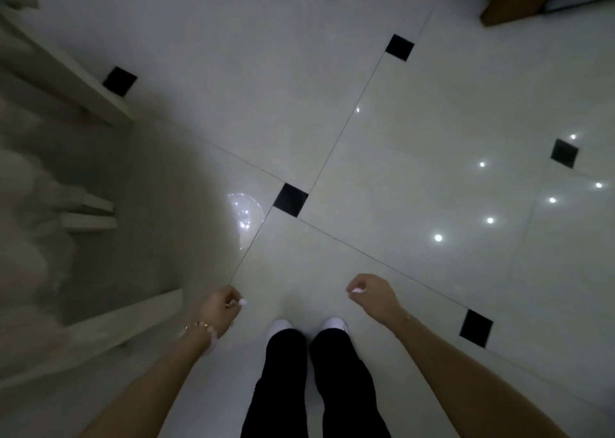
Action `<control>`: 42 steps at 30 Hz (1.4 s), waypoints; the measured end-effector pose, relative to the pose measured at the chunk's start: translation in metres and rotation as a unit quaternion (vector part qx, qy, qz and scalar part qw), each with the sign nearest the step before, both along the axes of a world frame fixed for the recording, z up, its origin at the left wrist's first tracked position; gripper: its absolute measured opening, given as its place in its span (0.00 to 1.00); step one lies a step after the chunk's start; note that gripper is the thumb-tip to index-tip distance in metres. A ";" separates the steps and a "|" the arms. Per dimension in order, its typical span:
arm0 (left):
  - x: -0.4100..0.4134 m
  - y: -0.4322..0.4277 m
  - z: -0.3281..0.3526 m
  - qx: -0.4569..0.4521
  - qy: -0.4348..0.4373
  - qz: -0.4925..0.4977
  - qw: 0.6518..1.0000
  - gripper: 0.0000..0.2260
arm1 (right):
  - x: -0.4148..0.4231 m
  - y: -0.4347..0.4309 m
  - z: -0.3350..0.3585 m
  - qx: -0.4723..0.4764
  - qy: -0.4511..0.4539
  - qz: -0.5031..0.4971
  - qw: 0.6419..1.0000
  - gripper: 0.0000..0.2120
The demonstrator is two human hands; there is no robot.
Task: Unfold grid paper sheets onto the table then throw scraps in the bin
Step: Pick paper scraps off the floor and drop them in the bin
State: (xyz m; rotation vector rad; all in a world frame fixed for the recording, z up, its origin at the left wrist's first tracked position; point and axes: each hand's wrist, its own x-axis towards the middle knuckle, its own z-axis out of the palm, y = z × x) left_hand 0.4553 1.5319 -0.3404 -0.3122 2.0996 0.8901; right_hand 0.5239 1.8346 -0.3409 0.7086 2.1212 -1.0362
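Glossy pale floor tiles [416, 144] with black insets fill the view; left hand [221, 307] and right hand [369, 292] hang loosely curled, seemingly empty. Neither paper nor bin shows; look up for them first.

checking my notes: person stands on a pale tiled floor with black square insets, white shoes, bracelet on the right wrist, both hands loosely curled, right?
Nearly. The head view shows the bracelet on the left wrist, just behind the left hand; the right hand has a bare wrist. The rest holds.
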 end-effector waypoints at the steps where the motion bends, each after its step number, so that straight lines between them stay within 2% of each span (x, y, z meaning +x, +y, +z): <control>1: -0.003 0.003 0.033 0.004 0.016 -0.001 1.000 0.11 | -0.006 -0.002 0.033 -0.013 0.004 -0.003 1.000 0.10; 5: -0.009 0.007 0.155 0.034 0.061 0.092 0.993 0.10 | -0.013 -0.008 0.155 -0.061 0.058 -0.071 0.994 0.06; 8: 0.000 0.004 0.233 0.101 0.081 0.202 0.971 0.06 | -0.005 -0.010 0.228 -0.070 0.131 -0.148 0.978 0.05; 10: 0.017 -0.003 0.280 0.135 0.099 0.238 0.957 0.04 | 0.008 -0.014 0.266 -0.091 0.155 -0.179 0.967 0.05; 14: 0.067 -0.023 0.321 0.150 0.122 0.256 0.947 0.02 | 0.037 -0.019 0.295 -0.126 0.140 -0.203 0.961 0.05; 17: 0.112 -0.040 0.326 0.129 0.114 0.299 0.939 0.02 | 0.057 -0.020 0.296 -0.149 0.100 -0.188 0.966 0.05; 21: 0.178 -0.043 0.323 0.117 0.102 0.406 0.901 0.03 | 0.080 -0.018 0.284 -0.157 0.026 -0.126 0.979 0.03; 24: 0.228 -0.032 0.320 0.124 0.106 0.502 0.850 0.05 | 0.085 -0.010 0.279 -0.148 -0.040 -0.054 0.987 0.06; 27: 0.277 -0.016 0.313 0.132 0.103 0.606 0.778 0.05 | 0.076 -0.005 0.279 -0.124 -0.059 0.099 0.986 0.11; 30: 0.330 0.000 0.309 0.140 0.102 0.691 0.701 0.04 | 0.062 -0.015 0.277 -0.094 -0.058 0.221 0.969 0.17; 36: 0.433 0.023 0.303 0.094 0.107 0.793 0.592 0.03 | 0.065 -0.096 0.275 -0.089 -0.140 0.358 0.919 0.11; 39: 0.485 0.030 0.287 0.077 0.082 0.851 0.512 0.04 | 0.094 -0.164 0.280 -0.082 -0.135 0.440 0.884 0.03; 42: 0.539 0.040 0.261 0.077 0.047 0.902 0.423 0.05 | 0.132 -0.236 0.276 -0.098 -0.121 0.519 0.841 0.01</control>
